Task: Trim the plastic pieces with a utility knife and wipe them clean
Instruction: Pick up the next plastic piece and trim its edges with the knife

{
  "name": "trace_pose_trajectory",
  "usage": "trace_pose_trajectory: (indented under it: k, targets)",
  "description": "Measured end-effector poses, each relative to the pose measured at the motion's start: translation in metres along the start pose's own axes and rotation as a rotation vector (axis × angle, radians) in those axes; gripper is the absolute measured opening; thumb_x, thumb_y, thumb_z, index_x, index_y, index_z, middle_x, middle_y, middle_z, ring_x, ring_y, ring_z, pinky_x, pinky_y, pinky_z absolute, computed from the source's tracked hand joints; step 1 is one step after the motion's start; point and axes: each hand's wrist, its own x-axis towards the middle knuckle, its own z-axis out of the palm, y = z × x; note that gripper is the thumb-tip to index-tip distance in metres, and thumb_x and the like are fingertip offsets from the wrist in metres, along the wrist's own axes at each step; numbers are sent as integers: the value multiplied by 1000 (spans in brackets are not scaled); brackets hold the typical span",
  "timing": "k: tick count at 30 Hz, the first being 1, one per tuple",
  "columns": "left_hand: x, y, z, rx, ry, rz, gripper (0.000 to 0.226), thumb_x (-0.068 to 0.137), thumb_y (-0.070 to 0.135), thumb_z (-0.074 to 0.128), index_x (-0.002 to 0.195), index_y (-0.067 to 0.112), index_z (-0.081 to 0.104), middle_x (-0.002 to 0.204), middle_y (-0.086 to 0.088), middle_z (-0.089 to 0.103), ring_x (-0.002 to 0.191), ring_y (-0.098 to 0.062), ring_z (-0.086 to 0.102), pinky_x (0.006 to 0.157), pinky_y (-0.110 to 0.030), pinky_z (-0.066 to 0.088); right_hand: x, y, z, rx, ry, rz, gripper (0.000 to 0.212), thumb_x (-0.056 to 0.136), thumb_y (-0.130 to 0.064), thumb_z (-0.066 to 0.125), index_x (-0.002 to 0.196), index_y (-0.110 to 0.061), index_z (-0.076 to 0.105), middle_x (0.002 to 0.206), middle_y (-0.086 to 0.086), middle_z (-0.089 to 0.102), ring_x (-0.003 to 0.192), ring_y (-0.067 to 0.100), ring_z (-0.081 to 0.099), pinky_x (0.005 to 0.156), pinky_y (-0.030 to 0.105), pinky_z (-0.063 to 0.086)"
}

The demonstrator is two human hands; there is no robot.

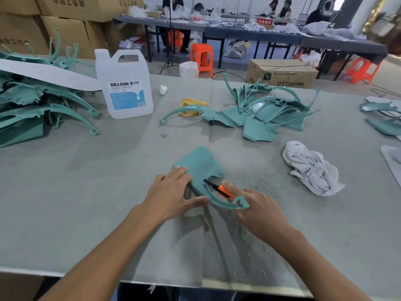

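A teal plastic piece (200,165) with a curved arm lies on the grey table in front of me. My left hand (171,195) presses it flat, fingers straight on its left edge and thumb along its lower edge. My right hand (256,210) grips an orange and black utility knife (219,189), whose tip sits at the inner curve of the piece's arm. A crumpled white rag (312,169) lies to the right of the piece.
A big heap of teal pieces (32,105) fills the left, a smaller heap (271,109) lies at the back right, and a single piece (195,114) between. A clear liquid jug (124,83) and yellow rubber bands (191,105) stand behind. Plastic shavings (245,233) litter the near table. People work at far tables.
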Motion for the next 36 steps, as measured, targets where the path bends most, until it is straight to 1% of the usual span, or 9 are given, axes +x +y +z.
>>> trace_pose_trajectory:
  k: [2, 6, 12, 23, 26, 29, 32, 34, 36]
  targets:
    - [4, 4, 4, -91, -13, -33, 106, 60, 105, 12, 121, 26, 48, 153, 1, 38, 144, -14, 26, 111, -40, 26, 2, 8, -5, -7, -39, -33, 57, 103, -30, 45, 150, -53, 23, 103, -4, 61, 85, 25, 60, 73, 41, 50]
    - [5, 8, 13, -212, 10, -82, 123, 63, 103, 27, 152, 18, 24, 143, 7, 41, 143, -12, 23, 117, -35, 16, 8, 21, -11, 23, -101, -93, 53, 107, -33, 46, 153, -51, 29, 113, -2, 65, 93, 25, 61, 76, 38, 48]
    - [7, 6, 9, -73, -108, -67, 117, 64, 104, 13, 159, 35, 13, 169, 9, 1, 154, -9, -5, 122, -39, 5, 29, 38, -20, 36, -182, -141, 47, 108, -43, 40, 152, -53, 30, 121, 0, 65, 101, 25, 61, 81, 36, 46]
    - [6, 9, 6, -39, -94, -99, 119, 62, 105, 9, 158, 37, 17, 168, 11, 4, 154, -9, -1, 121, -43, 9, 18, 32, -13, 45, -122, -178, 52, 107, -32, 46, 151, -53, 30, 102, -6, 52, 84, 23, 57, 74, 41, 49]
    - [3, 19, 8, 29, -33, -128, 116, 62, 104, 7, 155, 38, 27, 165, 9, 20, 151, -13, 14, 115, -41, 17, 14, 37, -13, 18, -60, -113, 50, 106, -34, 47, 149, -52, 31, 106, -5, 55, 86, 25, 60, 76, 43, 51]
    - [-6, 31, 14, 151, 42, -122, 107, 68, 99, 4, 147, 37, 40, 139, 6, 45, 126, -19, 37, 101, -39, 25, 8, 36, -9, 95, 59, -46, 42, 106, -42, 43, 147, -48, 39, 99, -3, 59, 81, 22, 61, 74, 41, 53]
    - [-9, 34, 16, 195, 135, -93, 92, 75, 92, 6, 132, 36, 54, 117, 7, 50, 107, -19, 43, 95, -36, 30, 3, 32, -2, 151, 118, -26, 43, 105, -38, 48, 148, -44, 44, 109, 0, 68, 86, 23, 64, 77, 41, 55]
    - [-7, 33, 15, 164, 153, -64, 83, 77, 90, 13, 122, 35, 57, 122, 7, 49, 117, -18, 44, 101, -34, 28, 4, 33, 0, 185, 119, -34, 41, 106, -35, 48, 146, -43, 47, 115, 0, 69, 90, 22, 65, 81, 41, 55]
    - [-4, 30, 17, 73, 113, -38, 73, 81, 87, 27, 121, 32, 54, 150, 3, 39, 143, -22, 28, 114, -35, 22, 5, 31, -1, 205, 111, -51, 39, 106, -34, 48, 143, -44, 50, 117, -3, 69, 93, 21, 66, 83, 41, 55]
